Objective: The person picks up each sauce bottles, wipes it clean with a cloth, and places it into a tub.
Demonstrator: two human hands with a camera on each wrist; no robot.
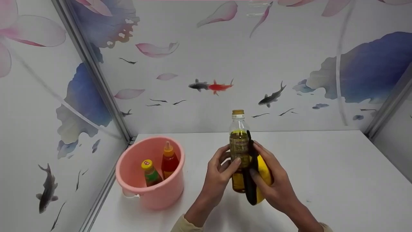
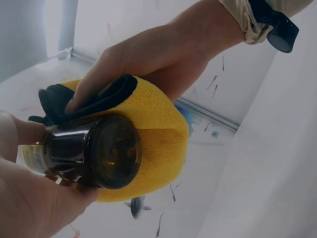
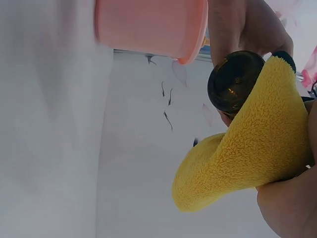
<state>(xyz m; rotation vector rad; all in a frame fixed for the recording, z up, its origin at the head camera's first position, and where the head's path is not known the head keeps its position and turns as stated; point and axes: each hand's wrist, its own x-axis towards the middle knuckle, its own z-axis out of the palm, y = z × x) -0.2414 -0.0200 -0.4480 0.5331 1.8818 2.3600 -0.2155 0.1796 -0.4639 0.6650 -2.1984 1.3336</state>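
My left hand grips a clear bottle of yellow-green oil with a gold cap, held nearly upright above the table. A folded cloth, yellow and fluffy on one face and black on the other, lies against the bottle's right side. My right hand holds that cloth, thumb on the near side and fingers behind. In the left wrist view the bottle's dark base faces the camera with the yellow cloth beyond it. The right wrist view shows the cloth covering part of the bottle.
On the white table, left of my hands, stands a pink bucket. Inside it are a red sauce bottle with an orange nozzle cap and a yellow-capped bottle with a green label. Patterned white panels enclose the back and sides.
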